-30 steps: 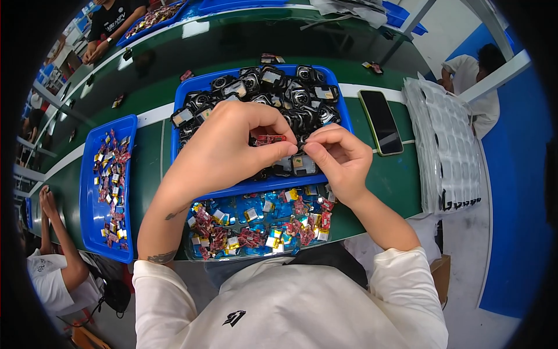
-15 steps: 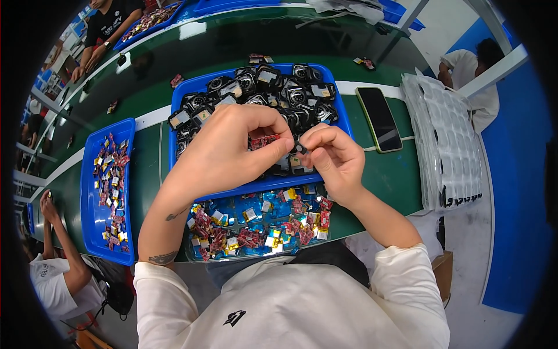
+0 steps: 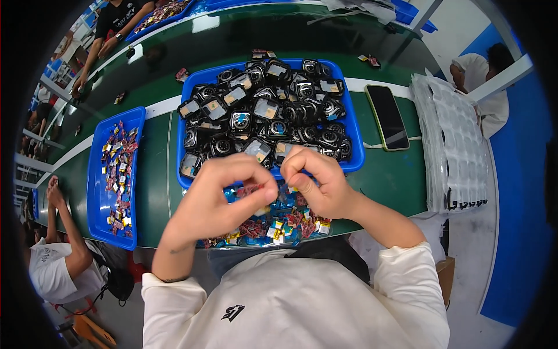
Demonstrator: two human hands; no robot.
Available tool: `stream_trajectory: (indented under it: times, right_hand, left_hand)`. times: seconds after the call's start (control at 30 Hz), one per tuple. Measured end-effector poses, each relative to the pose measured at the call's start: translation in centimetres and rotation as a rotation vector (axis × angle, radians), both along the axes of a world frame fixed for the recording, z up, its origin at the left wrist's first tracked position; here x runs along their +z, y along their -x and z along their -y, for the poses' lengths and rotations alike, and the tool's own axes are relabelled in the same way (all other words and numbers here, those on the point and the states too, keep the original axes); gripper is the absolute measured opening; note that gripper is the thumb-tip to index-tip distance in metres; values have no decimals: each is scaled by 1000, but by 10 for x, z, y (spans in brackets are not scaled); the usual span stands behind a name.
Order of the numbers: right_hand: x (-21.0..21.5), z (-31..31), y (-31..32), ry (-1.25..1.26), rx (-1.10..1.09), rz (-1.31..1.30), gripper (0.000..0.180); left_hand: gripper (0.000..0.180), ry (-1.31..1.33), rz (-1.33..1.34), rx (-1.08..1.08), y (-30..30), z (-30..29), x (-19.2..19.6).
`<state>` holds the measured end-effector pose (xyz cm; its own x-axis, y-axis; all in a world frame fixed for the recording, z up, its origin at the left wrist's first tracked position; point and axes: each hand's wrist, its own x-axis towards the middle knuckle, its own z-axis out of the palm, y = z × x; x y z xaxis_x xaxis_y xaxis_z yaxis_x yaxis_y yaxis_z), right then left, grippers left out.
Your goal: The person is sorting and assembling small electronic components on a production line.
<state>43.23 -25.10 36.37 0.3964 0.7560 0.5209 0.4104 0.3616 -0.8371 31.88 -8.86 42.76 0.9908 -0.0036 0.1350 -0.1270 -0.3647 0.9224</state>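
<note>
So the small part (image 3: pixel 278 196) is right in the middle, pinched between both hands just above the near blue tray (image 3: pixel 256 239). Honestly you can barely see it: a tiny pale bit peeking out between the fingertips, too hidden to tell which way it points or how its long side runs.

Left hand (image 3: pixel 224 198) is curled nearly closed, thumb and forefinger tips pressed together on the part, other fingers bent over the top. Right hand (image 3: pixel 317 183) is also mostly closed, fingers folded in, tips meeting the left hand's at that same spot. The two hands touch at the fingertips.

Under them, the near tray is full of little red, yellow and blue pieces. Just beyond the knuckles is a big blue bin (image 3: pixel 356 125) packed with black round camera-like modules (image 3: pixel 273 110), some with pale square faces. Off to the left, another blue tray (image 3: pixel 96 198) holds more of those colourful bits. To the right of the bin a black phone (image 3: pixel 387 116) lies flat on the green bench (image 3: pixel 383 180), and further right sits a stack of clear blister trays (image 3: pixel 459 145). Another person (image 3: pixel 64 262) is at the near left.
</note>
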Motion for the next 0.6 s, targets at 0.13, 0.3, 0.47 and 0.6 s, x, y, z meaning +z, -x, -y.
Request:
stream_trajectory:
  times: [0.13,0.3,0.47,0.6]
  right_hand:
    - [6,3,-6,172,-43,794,17]
    - [5,-8,2,196,-123,780,21]
    - [12,-17,6,394,-185,860,40]
    - [11,-24,7,491,-183,923,39]
  left_hand:
    - [4,254,32,224,37,9,-30]
    - [3,403,41,557,56,17,-52]
    - [3,289,71,559,54,12,-57]
    - [4,322,89,586,49,14,-56]
